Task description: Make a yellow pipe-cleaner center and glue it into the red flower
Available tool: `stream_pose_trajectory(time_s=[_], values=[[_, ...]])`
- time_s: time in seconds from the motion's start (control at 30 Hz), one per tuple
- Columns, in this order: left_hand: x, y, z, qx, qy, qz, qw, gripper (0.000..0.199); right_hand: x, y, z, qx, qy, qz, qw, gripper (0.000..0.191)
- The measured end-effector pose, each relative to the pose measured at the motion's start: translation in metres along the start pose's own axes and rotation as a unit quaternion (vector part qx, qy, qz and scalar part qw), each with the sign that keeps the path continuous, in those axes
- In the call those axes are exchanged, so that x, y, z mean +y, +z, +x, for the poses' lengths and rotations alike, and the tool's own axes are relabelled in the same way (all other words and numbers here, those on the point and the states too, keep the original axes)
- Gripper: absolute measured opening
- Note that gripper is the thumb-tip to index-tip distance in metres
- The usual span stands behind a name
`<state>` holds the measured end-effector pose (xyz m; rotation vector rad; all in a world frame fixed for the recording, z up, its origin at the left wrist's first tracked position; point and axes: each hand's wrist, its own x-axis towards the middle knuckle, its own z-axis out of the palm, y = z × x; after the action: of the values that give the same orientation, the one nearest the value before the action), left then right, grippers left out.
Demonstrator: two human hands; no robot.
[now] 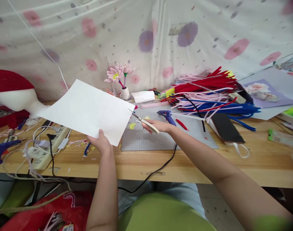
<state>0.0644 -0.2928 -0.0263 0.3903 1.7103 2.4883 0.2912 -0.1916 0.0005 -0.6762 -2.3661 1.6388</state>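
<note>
A large white sheet of paper [88, 110] is held up at a tilt above the table by my left hand [101, 141], its thumb on top near the lower edge. My right hand [154, 125] grips scissors [150, 126] with cream handles. The slightly parted blades point left and reach the sheet's right edge. Beneath the right hand lies a grey cutting mat [146, 142], with yellow scraps [132, 125] on it. A blue glue gun [167, 116] and a red pen-like item [181, 124] rest on the mat beyond my right wrist.
Bundles of red, pink and blue pipe cleaners [209, 93] lie at the back right, near a dark phone [227, 128]. A small vase [124, 93] holds pink flowers. A power strip [50, 149] with tangled cables and a foam head [18, 99] stand left.
</note>
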Motion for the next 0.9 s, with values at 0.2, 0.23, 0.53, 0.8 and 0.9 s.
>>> stream_pose_trajectory(time_s=[0.2,0.23,0.53,0.8,0.9], values=[[-0.004,-0.002,0.004,-0.026,-0.002,0.074,0.997,0.05,0.002,0.001,0.016,0.0,0.026,0.05,0.998,0.045],[-0.005,-0.002,0.004,-0.032,0.001,0.083,0.996,0.051,0.003,0.0,0.018,0.004,0.028,0.067,0.997,0.047],[-0.004,0.0,0.0,-0.025,-0.024,0.05,0.998,0.049,0.012,-0.002,0.02,0.011,0.039,0.081,0.996,0.052],[-0.003,0.001,-0.003,-0.033,-0.03,0.033,0.998,0.048,0.02,0.0,0.033,0.02,0.025,0.096,0.995,0.051],[-0.004,-0.001,0.0,-0.041,-0.026,0.049,0.998,0.049,0.019,0.002,0.032,0.024,0.041,0.105,0.993,0.052]])
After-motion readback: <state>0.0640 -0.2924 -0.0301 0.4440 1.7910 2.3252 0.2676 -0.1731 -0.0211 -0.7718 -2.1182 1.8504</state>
